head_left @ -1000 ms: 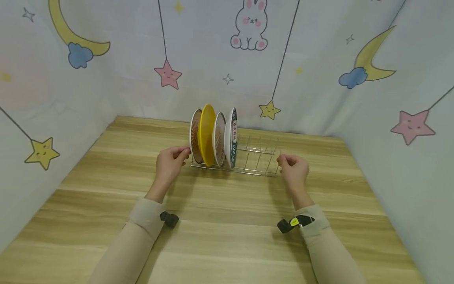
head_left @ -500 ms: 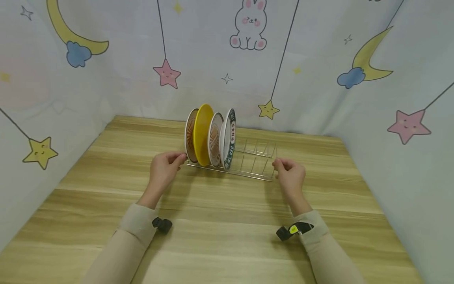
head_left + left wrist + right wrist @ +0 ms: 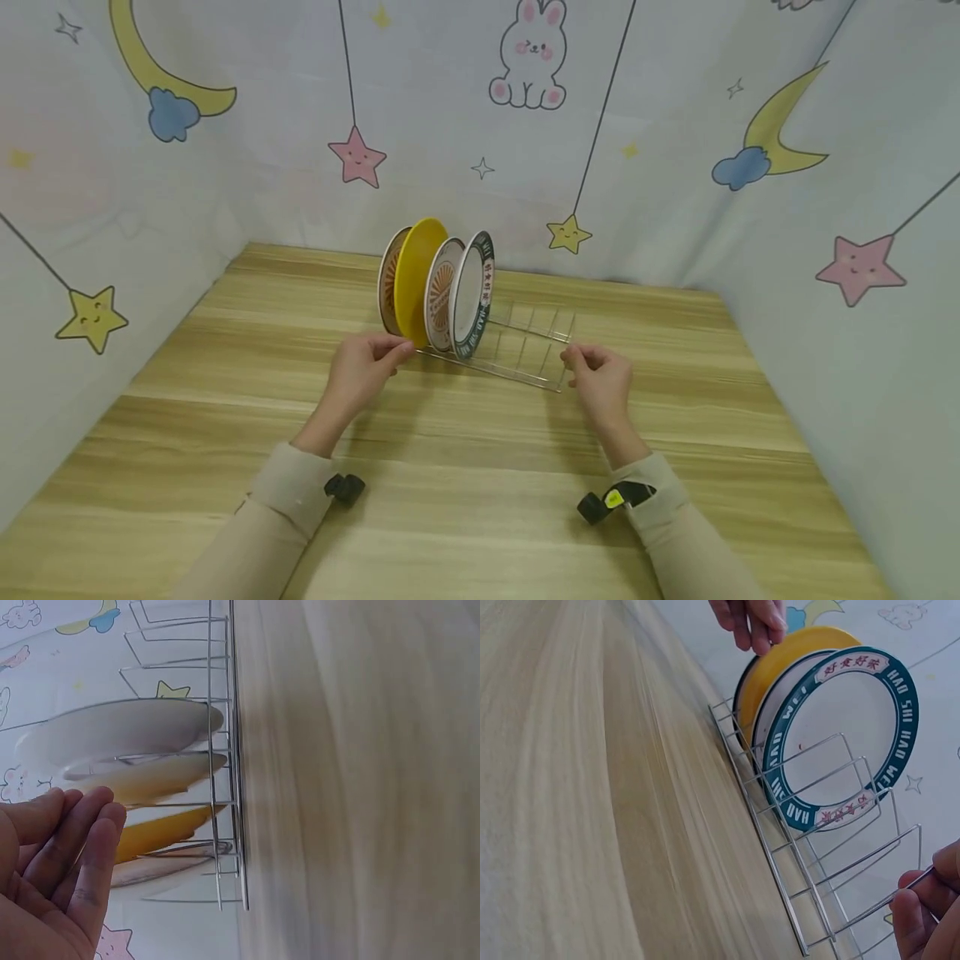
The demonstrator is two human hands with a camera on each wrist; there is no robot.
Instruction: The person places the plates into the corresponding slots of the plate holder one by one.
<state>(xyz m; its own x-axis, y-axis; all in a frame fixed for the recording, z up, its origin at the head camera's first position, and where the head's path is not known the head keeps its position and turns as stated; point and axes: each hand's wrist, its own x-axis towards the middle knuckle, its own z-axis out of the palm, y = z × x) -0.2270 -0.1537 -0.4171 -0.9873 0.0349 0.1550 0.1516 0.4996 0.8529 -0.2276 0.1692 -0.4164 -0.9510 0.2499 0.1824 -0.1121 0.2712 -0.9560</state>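
Note:
A wire dish rack stands at an angle on the table, several plates upright in its left part. From the left come a brown-patterned plate, a yellow plate, another brown-patterned plate and a white plate with a green lettered rim. My right hand pinches the wire at the rack's right end, seen also in the right wrist view. In front of the yellow plate is my left hand, thumb and fingertips together, holding nothing; the left wrist view shows its fingers apart from the wires.
The wood-grain table extends in front of the rack and to both sides. A pale curtain printed with stars, moons and a rabbit hangs close behind it. Slots in the rack's right part hold no plates.
The rack has turned: its right end has come nearer and left, its plates now facing more toward me. My right hand moved with it. My left hand has left the rack's left end.

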